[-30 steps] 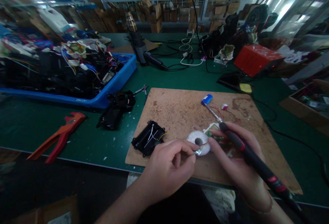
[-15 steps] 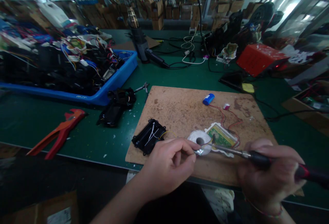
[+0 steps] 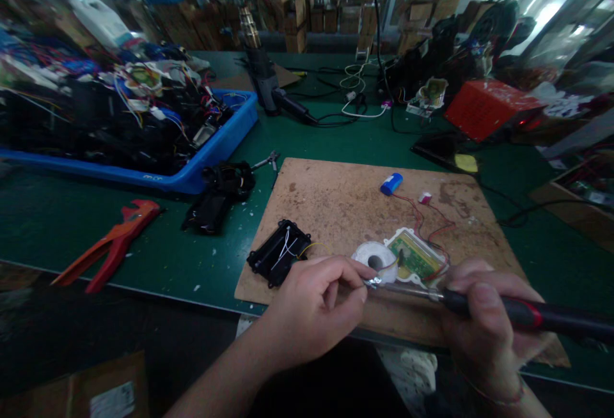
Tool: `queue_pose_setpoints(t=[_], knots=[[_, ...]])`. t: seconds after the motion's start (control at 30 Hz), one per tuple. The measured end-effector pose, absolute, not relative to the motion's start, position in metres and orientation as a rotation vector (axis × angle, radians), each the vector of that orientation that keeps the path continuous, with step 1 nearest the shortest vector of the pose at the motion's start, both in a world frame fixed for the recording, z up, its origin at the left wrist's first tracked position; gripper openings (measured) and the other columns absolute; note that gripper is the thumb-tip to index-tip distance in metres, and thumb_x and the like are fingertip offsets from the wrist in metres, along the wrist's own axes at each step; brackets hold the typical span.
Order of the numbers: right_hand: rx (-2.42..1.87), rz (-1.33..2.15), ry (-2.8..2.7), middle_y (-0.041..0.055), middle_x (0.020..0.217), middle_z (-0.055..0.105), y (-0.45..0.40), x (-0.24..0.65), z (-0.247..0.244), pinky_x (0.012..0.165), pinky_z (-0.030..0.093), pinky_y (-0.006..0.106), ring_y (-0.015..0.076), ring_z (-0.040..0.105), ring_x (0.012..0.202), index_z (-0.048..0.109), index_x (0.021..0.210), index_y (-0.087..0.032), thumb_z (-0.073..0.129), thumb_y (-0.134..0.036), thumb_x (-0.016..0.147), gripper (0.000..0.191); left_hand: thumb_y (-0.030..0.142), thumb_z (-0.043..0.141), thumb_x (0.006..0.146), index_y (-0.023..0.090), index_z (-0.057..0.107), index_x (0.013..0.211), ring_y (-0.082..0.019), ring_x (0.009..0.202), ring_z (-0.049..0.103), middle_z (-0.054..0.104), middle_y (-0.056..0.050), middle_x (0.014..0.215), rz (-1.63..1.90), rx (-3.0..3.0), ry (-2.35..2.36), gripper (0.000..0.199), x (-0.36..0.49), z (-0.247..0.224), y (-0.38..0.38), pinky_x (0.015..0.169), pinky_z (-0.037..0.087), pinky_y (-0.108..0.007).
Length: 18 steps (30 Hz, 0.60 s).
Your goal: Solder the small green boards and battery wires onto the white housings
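Observation:
My right hand [image 3: 494,322] is wrapped round the black and red handle of a soldering iron [image 3: 508,309]. The iron's metal tip points left and meets a small shiny silver piece [image 3: 372,282]. My left hand [image 3: 326,303] pinches that piece between thumb and forefinger; its exact kind is too small to make out. Just behind the fingertips lies a white round roll [image 3: 365,254] with a hole in its middle. Beside it is a green circuit board [image 3: 417,255] in a pale frame, wired in red to a blue battery [image 3: 391,184] and a small connector [image 3: 425,197].
A brown board [image 3: 330,194] lies on the green table. On its left is an open black case [image 3: 279,253] with wires. Red cutters [image 3: 115,245], a black housing [image 3: 215,201] and a full blue bin [image 3: 192,178] stand further left. A heat gun [image 3: 263,79] and red box [image 3: 494,109] are behind.
The soldering iron's tip has moved left and down from over the white roll to the silver piece. My right hand has shifted slightly left; my left hand has stayed put.

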State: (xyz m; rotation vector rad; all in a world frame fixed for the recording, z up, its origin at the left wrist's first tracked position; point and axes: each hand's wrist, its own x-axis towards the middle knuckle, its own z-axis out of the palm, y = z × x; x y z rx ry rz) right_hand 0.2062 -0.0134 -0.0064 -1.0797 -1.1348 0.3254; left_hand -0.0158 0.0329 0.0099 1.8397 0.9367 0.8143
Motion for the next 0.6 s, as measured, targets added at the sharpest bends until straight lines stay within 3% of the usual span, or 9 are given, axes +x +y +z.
queue_pose_setpoints(t=[0.13, 0.23, 0.37, 0.6], knots=[[-1.060, 0.329, -1.173, -0.0017, 0.064, 0.058, -0.0119, 0.2064, -0.0070, 0.053, 0.043, 0.030, 0.0135, 0.054, 0.060, 0.067, 0.074, -0.020, 0.065, -0.023, 0.095, 0.021, 0.016, 0.068, 0.090, 0.020, 0.063, 0.078, -0.011, 0.054, 0.058, 0.077, -0.003, 0.079, 0.797, 1.847, 0.935, 0.014, -0.0160, 0.0089, 0.0341, 0.066, 0.054, -0.029], [-1.057, 0.327, -1.171, -0.0018, 0.064, 0.058, -0.0109, 0.2067, -0.0083, 0.054, 0.044, 0.031, 0.0138, 0.055, 0.060, 0.066, 0.074, -0.020, 0.065, -0.022, 0.094, 0.021, 0.015, 0.068, 0.090, 0.020, 0.062, 0.078, -0.013, 0.059, 0.063, 0.071, 0.000, 0.068, 0.801, 1.848, 0.925, 0.015, -0.0163, 0.0095, 0.0344, 0.071, 0.055, -0.030], [-1.060, 0.331, -1.166, -0.0017, 0.064, 0.058, -0.0116, 0.2077, -0.0098, 0.054, 0.044, 0.030, 0.0134, 0.055, 0.060, 0.067, 0.074, -0.019, 0.064, -0.022, 0.094, 0.021, 0.014, 0.069, 0.090, 0.020, 0.062, 0.077, -0.018, 0.084, 0.075, 0.078, -0.003, 0.081, 0.813, 1.836, 0.912, 0.016, -0.0168, 0.0105, 0.0348, 0.073, 0.054, -0.028], [-1.071, 0.330, -1.148, -0.0018, 0.064, 0.056, -0.0117, 0.2068, -0.0085, 0.054, 0.045, 0.030, 0.0133, 0.055, 0.059, 0.065, 0.072, -0.020, 0.065, -0.024, 0.094, 0.023, 0.016, 0.068, 0.091, 0.019, 0.063, 0.077, -0.015, 0.071, 0.070, 0.081, -0.007, 0.092, 0.813, 1.840, 0.914, 0.015, -0.0162, 0.0091, 0.0350, 0.071, 0.055, -0.030]])
